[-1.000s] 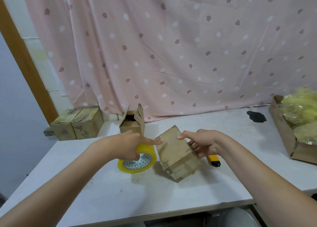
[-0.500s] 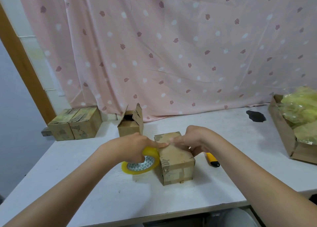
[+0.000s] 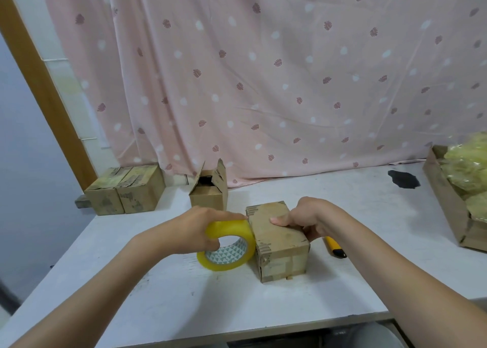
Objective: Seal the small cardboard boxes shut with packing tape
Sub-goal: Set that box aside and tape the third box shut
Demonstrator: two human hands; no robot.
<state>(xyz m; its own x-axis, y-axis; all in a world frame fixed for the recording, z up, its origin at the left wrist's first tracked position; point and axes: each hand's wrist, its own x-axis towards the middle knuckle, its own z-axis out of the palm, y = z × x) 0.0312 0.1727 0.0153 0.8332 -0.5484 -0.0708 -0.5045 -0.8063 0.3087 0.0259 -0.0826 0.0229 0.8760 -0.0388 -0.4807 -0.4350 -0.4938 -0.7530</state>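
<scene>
1. A white table (image 3: 329, 189) fills the lower half of the view; its surface is scuffed, with a dark patch (image 3: 403, 179) toward 2 o'clock.
2. A pink curtain (image 3: 263, 71) with a leaf-and-dot print hangs behind the table, its hem resting on the tabletop. A wooden frame (image 3: 44, 84) slants up at 10 o'clock.
3. The small cardboard box (image 3: 279, 239) stands closed at the table's centre.
4. The right hand (image 3: 308, 218) grips the box, thumb on its top, fingers curled down its far right side.
5. The left hand (image 3: 200, 226) clasps the yellow tape roll (image 3: 226, 245), which stands on edge touching the box's left side.
6. An open box (image 3: 209, 189) stands at 11 o'clock of the held box; two closed boxes (image 3: 126, 189) sit together at the table's 10 o'clock corner.
7. A yellow cutter (image 3: 334, 247) lies just right of the box, partly hidden by the wrist.
8. A cardboard tray (image 3: 448, 202) holding crumpled yellowish plastic sits at 3 o'clock.
</scene>
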